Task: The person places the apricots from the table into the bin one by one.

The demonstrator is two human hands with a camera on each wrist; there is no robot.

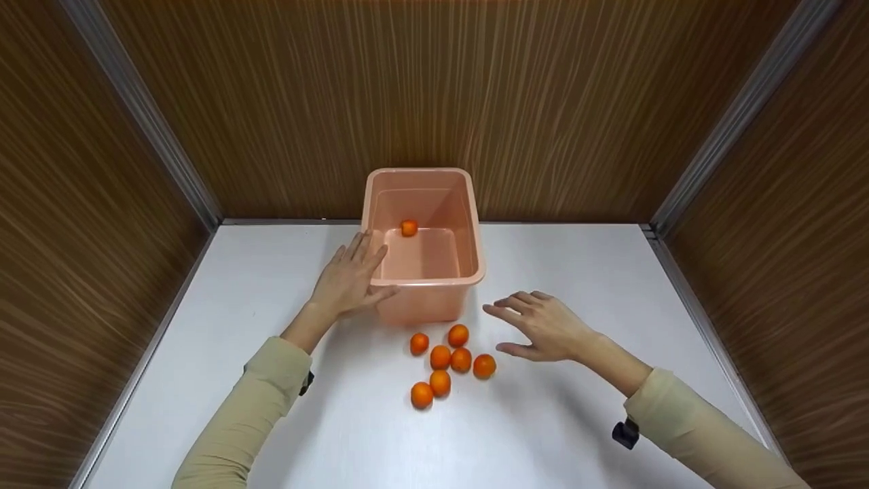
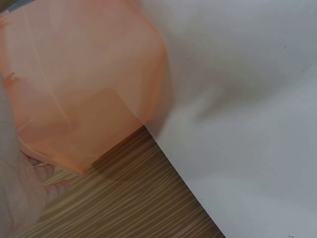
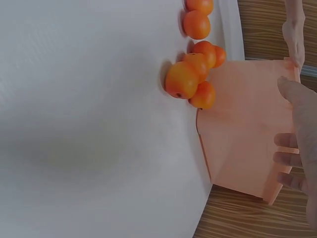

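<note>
A pink plastic bin [image 1: 468, 224] stands at the back middle of the white table [image 1: 597, 272], with one small orange [image 1: 409, 228] inside it. My left hand [image 1: 353, 278] rests flat against the bin's left wall, fingers straight; the bin [image 2: 84, 79] fills the left wrist view. Several small oranges [image 1: 449, 360] lie loose in front of the bin. My right hand [image 1: 543, 324] hovers open just right of them, fingers spread, holding nothing. In the right wrist view the oranges [image 3: 190, 74] cluster beside the bin [image 3: 247, 124].
Wood-grain walls [image 1: 434, 88] close in the table on the back, left and right. Bare white table surface stretches to the left of my left arm and to the right of the bin.
</note>
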